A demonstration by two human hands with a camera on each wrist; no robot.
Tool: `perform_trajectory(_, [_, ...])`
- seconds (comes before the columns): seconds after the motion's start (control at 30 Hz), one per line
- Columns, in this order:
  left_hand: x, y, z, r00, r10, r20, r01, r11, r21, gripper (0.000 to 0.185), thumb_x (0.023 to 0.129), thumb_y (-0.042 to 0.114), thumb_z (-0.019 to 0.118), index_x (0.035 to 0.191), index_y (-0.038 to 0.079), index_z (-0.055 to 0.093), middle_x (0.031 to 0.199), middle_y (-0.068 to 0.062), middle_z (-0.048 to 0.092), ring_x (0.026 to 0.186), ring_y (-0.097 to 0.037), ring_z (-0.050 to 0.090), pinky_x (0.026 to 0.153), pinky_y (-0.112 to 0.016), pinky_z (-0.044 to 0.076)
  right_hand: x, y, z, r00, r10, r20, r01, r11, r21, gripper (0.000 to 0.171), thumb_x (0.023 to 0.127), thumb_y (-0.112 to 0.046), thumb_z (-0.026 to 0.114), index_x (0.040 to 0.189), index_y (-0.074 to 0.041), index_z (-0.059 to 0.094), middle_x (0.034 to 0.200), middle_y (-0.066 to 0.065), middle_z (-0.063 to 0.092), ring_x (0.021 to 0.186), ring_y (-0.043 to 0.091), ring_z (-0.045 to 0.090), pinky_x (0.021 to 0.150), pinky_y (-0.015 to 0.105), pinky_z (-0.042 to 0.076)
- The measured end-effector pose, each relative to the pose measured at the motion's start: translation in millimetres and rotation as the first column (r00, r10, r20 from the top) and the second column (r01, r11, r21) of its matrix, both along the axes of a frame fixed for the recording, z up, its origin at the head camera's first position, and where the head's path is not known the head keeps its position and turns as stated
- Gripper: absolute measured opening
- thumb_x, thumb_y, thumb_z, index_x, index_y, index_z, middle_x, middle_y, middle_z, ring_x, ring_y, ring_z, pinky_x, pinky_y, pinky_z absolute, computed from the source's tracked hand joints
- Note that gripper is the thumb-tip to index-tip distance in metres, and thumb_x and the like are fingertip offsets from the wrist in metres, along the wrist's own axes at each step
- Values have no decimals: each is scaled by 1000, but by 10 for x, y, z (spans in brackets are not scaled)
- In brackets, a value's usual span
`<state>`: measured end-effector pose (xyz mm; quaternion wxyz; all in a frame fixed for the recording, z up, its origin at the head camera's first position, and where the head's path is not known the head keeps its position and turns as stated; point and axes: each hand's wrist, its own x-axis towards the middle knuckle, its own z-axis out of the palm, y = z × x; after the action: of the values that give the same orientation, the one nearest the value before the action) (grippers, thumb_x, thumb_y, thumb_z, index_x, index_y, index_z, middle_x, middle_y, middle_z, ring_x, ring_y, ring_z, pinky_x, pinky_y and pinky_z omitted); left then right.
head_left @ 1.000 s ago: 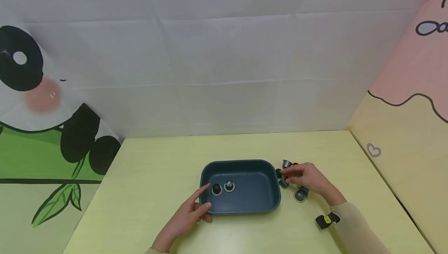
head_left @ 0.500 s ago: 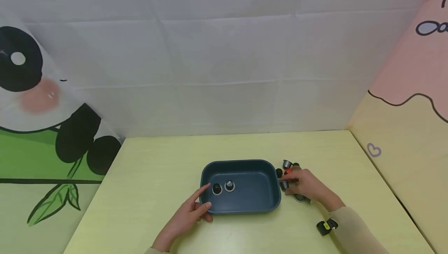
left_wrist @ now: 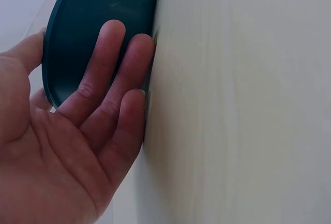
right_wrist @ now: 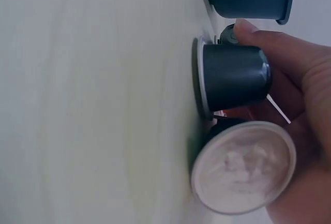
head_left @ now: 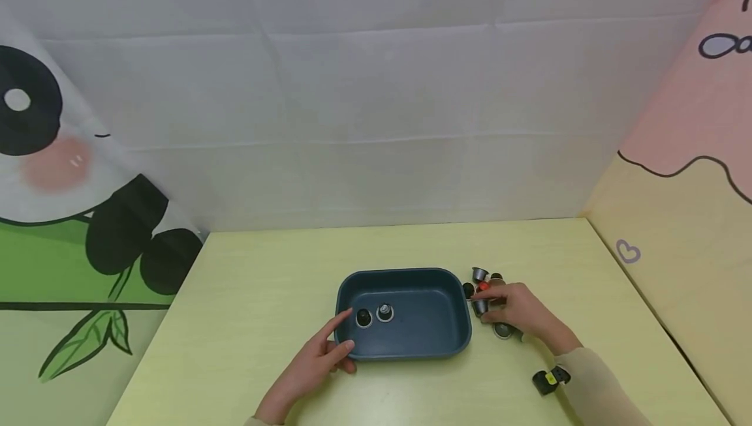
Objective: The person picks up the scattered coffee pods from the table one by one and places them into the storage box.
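A dark blue rectangular tray [head_left: 411,352] stands on the table, with a black coffee capsule [head_left: 363,317] and a silver one [head_left: 384,311] inside, towards its left. My left hand [head_left: 311,361] grips the tray's left front corner. In the left wrist view, its middle, ring and little fingers [left_wrist: 135,61] lie along the outer wall. Right of the tray, my right hand [head_left: 517,308] pinches a silver-grey capsule [head_left: 480,306] between thumb and index finger. Close to that hand, the right wrist view has a dark green capsule [right_wrist: 235,76] upright and another tipped over, its foil lid [right_wrist: 243,167] showing.
Several more capsules cluster beyond the right hand: a silver one [head_left: 479,274], a red one [head_left: 484,286] and a black one [head_left: 468,290] close to the tray's right rim. A white backdrop [head_left: 376,152] stands behind the table [head_left: 264,269], with printed panels at both sides.
My right hand has come down and slightly towards me onto the silver-grey capsule, which has shifted a little to the right. The left hand and tray have stayed put.
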<state>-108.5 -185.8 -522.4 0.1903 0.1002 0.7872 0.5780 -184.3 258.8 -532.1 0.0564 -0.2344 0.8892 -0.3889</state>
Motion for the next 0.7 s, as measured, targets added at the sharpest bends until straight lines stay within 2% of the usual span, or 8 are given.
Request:
perform_trajectory(0.37, [8, 6, 7, 1000, 5, 6, -5, 1000, -10, 64, 101, 29, 60, 158, 21, 30, 77, -11, 72, 74, -26, 66, 67, -28, 47, 20, 67, 108, 991, -64, 113, 75, 993, -89, 39, 81, -18, 84, 119, -13, 74, 121, 13, 68, 105, 32, 66, 81, 28, 54])
perform_trajectory(0.5, [10, 12, 13, 1000, 9, 11, -9, 1000, -7, 63, 102, 27, 60, 157, 21, 30, 77, -11, 72, 75, -26, 66, 67, -28, 47, 33, 87, 154, 983, -91, 159, 110, 987, -117, 42, 82, -19, 83, 122, -13, 73, 123, 17, 65, 106, 34, 66, 78, 28, 54])
perform_trajectory(0.7, [16, 12, 34, 1000, 13, 10, -13, 1000, -9, 62, 102, 26, 60, 157, 20, 32, 76, -12, 72, 74, -26, 66, 67, -28, 47, 29, 99, 233, 980, -109, 169, 135, 980, -149, 37, 85, -19, 81, 121, -14, 73, 124, 19, 64, 104, 37, 67, 73, 30, 55])
